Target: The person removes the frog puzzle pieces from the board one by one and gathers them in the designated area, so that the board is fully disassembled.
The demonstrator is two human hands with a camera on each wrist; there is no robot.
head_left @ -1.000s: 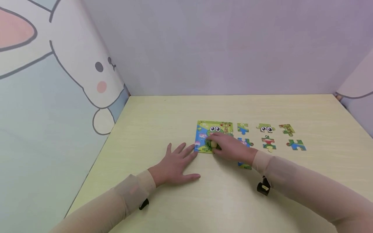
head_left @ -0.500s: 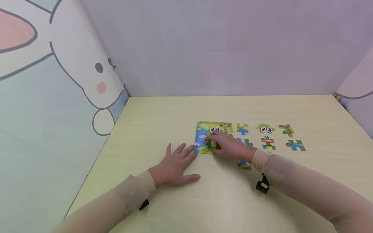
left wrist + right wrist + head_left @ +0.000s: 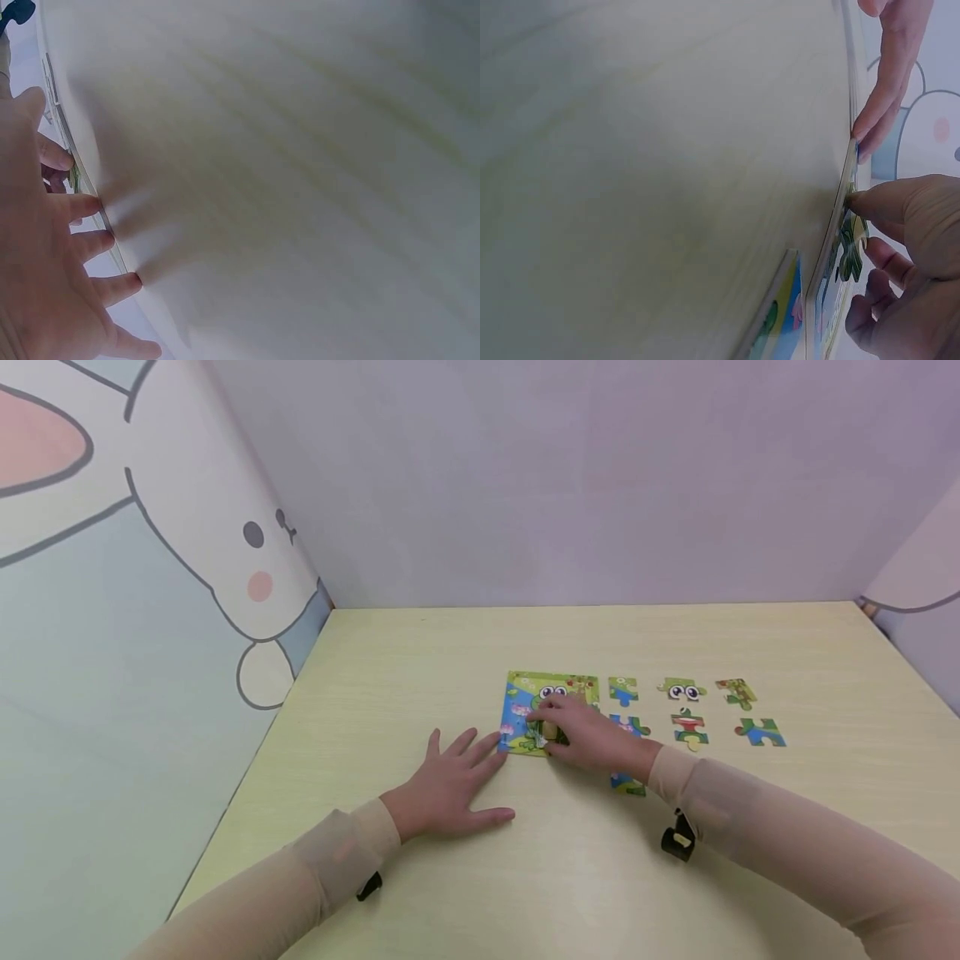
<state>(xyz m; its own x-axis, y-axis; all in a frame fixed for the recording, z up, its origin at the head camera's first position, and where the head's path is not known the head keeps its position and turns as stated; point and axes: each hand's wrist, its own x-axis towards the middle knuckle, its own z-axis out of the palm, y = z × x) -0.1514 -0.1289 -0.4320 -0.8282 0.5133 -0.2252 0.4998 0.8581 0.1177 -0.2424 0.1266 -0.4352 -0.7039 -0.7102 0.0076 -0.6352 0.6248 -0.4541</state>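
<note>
A square frog picture puzzle (image 3: 519, 687) lies flat on the table in the head view. Over its lower middle, my right hand (image 3: 596, 737) pinches a frog-leg puzzle piece (image 3: 850, 251) between thumb and fingers. The right wrist view has that piece at the puzzle's surface; whether it is fully seated cannot be told. My left hand (image 3: 444, 789) lies with straight, spread fingers on the table, its fingertips touching the puzzle's lower left corner. Part of the frog is hidden under my right hand.
Right of the puzzle lie several loose pieces: an eyes piece (image 3: 683, 691), a mouth piece (image 3: 689, 730), a tree piece (image 3: 738, 693) and a blue-green piece (image 3: 762, 732). Another piece (image 3: 628, 785) lies partly under my right wrist. Walls stand behind and left of the table (image 3: 405, 652).
Both hands stay almost in place. My right fingers shift only slightly on the piece, and a pale glint now shows beside them.
</note>
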